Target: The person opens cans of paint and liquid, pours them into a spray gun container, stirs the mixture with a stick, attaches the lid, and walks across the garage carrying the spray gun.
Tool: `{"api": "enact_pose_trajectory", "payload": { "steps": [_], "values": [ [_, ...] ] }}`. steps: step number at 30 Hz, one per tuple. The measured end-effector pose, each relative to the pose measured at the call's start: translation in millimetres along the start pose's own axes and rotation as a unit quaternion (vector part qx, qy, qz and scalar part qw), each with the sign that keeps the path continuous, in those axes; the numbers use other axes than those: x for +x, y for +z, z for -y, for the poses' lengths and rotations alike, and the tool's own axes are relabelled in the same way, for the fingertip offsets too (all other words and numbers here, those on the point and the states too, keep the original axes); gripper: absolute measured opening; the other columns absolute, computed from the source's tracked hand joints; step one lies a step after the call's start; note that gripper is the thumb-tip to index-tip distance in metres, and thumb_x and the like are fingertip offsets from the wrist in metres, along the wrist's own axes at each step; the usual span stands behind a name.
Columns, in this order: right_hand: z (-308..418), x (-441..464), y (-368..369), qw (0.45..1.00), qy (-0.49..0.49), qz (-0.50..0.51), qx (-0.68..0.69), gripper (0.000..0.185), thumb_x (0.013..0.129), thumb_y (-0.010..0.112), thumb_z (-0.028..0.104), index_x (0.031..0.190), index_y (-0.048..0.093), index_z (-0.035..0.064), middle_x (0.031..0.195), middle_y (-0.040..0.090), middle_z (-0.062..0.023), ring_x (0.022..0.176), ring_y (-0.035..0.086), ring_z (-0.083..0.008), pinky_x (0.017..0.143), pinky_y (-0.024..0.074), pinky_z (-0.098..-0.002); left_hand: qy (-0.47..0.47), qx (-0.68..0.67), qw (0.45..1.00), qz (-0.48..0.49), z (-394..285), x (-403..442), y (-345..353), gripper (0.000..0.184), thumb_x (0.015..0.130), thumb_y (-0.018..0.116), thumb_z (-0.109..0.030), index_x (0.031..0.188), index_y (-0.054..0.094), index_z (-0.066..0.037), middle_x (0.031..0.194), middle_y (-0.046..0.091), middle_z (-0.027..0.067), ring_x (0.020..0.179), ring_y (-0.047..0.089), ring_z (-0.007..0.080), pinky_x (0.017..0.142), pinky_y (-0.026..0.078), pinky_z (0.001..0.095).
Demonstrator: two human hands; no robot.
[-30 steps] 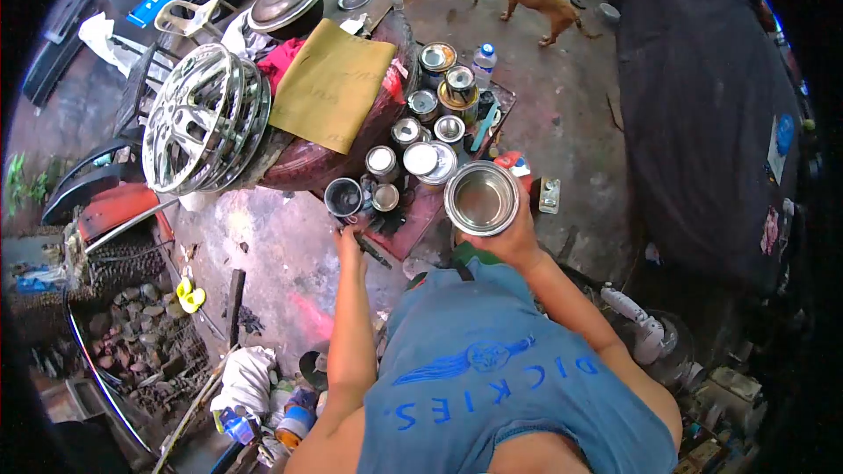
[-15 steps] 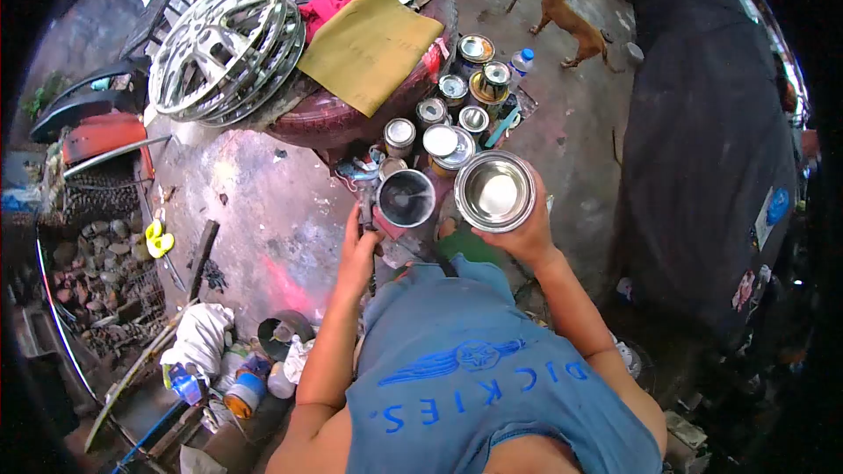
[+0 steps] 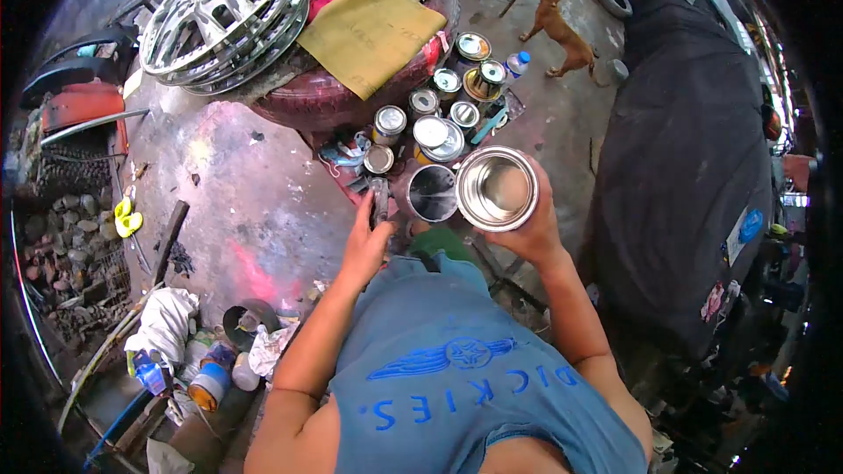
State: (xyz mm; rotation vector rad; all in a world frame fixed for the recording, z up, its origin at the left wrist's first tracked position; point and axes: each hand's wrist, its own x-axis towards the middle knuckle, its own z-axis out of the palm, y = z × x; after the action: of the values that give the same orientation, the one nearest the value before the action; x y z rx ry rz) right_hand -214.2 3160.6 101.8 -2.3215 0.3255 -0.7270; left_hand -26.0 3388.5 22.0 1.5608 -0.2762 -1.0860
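My left hand (image 3: 367, 241) is closed around the grip of what looks like a paint spray gun (image 3: 380, 199). Beside that grip is its open grey cup (image 3: 431, 194), tilted and dark inside. In my right hand (image 3: 537, 226) is an open paint can (image 3: 497, 189), its shiny metal inside facing me; my fingers wrap its right side. The can is just right of the cup, and whether their rims touch I cannot tell. Several paint cans with lids stand on the floor beyond, among them a white-topped can (image 3: 430, 132) and a can with a silver lid (image 3: 378, 159).
Chrome wheel rims (image 3: 219, 22) and yellow sandpaper (image 3: 373, 33) lie on a reddish tire (image 3: 329, 111). A blue-capped bottle (image 3: 517, 63) stands behind the cans. A dog (image 3: 562, 35) is farther back. A dark cover (image 3: 685, 167) lies over something large at right. Rags (image 3: 167, 320) and containers are lower left.
The spray gun's cup has shifted right, closer to the paint can, and tilted. My left hand has moved slightly right and down. The whole view has shifted a little.
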Motion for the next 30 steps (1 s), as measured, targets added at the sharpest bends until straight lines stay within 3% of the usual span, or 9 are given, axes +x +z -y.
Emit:
{"api": "enact_pose_trajectory", "payload": {
  "steps": [2,7,13,16,19,22,25,30],
  "values": [
    [0,1,-1,1.0,0.0,0.005,-0.021,0.119,0.062,0.097,0.029,0.153,0.026,0.0008,0.147,0.046,-0.0227,0.136,0.049,-0.0397,0.114,0.0391,-0.048,0.012,-0.004,1.0,0.0,4,2,2,0.08,0.086,0.058,-0.021,0.158,0.029,0.001,0.106,0.059,0.0095,0.076,0.053,0.0139,0.064,0.045,0.028],
    [4,5,-7,0.999,0.009,0.02,-0.027,0.12,0.06,0.097,0.03,0.153,0.027,0.0017,0.148,0.046,-0.0224,0.137,0.047,-0.0403,0.116,0.0376,-0.0482,0.052,0.012,0.999,-0.003,19,9,4,0.082,0.086,0.058,-0.022,0.158,0.027,0.002,0.102,0.058,0.0087,0.075,0.053,0.0137,0.064,0.045,0.0285],
    [3,7,-15,0.997,0.02,0.042,-0.057,0.12,0.059,0.097,0.03,0.152,0.028,0.0018,0.149,0.046,-0.0226,0.139,0.044,-0.0415,0.117,0.0353,-0.0488,0.067,0.042,0.997,0.008,21,12,6,0.08,0.087,0.058,-0.022,0.157,0.028,0.002,0.111,0.058,0.0105,0.077,0.054,0.0139,0.066,0.046,0.0281],
    [7,9,-19,0.995,0.032,0.05,-0.075,0.121,0.057,0.098,0.029,0.152,0.028,0.0018,0.15,0.045,-0.0226,0.14,0.043,-0.0417,0.117,0.0352,-0.0489,0.136,0.075,0.988,-0.016,29,19,10,0.08,0.087,0.059,-0.022,0.157,0.029,0.003,0.123,0.057,0.0149,0.093,0.058,0.0187,0.08,0.05,0.0301],
    [9,11,-22,0.994,0.027,0.056,-0.094,0.122,0.055,0.098,0.027,0.152,0.029,0.0016,0.15,0.044,-0.0227,0.14,0.043,-0.0418,0.117,0.0353,-0.049,0.056,0.01,0.998,0.027,16,13,10,0.08,0.086,0.059,-0.023,0.156,0.03,0.005,0.135,0.054,0.0187,0.115,0.056,0.0238,0.098,0.046,0.0324],
    [11,14,-25,0.991,0.023,0.066,-0.113,0.122,0.054,0.098,0.026,0.152,0.029,0.0015,0.151,0.044,-0.0227,0.14,0.043,-0.0422,0.117,0.0355,-0.0492,0.053,-0.001,0.998,0.031,6,10,13,0.081,0.085,0.059,-0.023,0.155,0.029,0.006,0.14,0.052,0.0201,0.126,0.051,0.0255,0.107,0.041,0.0338],
    [16,19,-27,0.987,0.009,0.077,-0.139,0.122,0.054,0.098,0.025,0.152,0.029,0.0017,0.151,0.044,-0.0225,0.139,0.043,-0.0426,0.117,0.0357,-0.0495,0.045,-0.001,0.998,0.032,-5,7,15,0.084,0.087,0.059,-0.024,0.155,0.023,0.011,0.128,0.061,0.0217,0.117,0.062,0.0248,0.098,0.048,0.0322],
    [19,20,-29,0.985,0.006,0.079,-0.156,0.123,0.053,0.098,0.024,0.152,0.029,0.0028,0.151,0.044,-0.022,0.14,0.043,-0.0425,0.117,0.0355,-0.0497,0.064,0.029,0.997,0.028,12,18,15,0.087,0.085,0.06,-0.029,0.154,0.025,0.012,0.135,0.057,0.0272,0.125,0.058,0.0296,0.105,0.044,0.0349]
  ]
}}
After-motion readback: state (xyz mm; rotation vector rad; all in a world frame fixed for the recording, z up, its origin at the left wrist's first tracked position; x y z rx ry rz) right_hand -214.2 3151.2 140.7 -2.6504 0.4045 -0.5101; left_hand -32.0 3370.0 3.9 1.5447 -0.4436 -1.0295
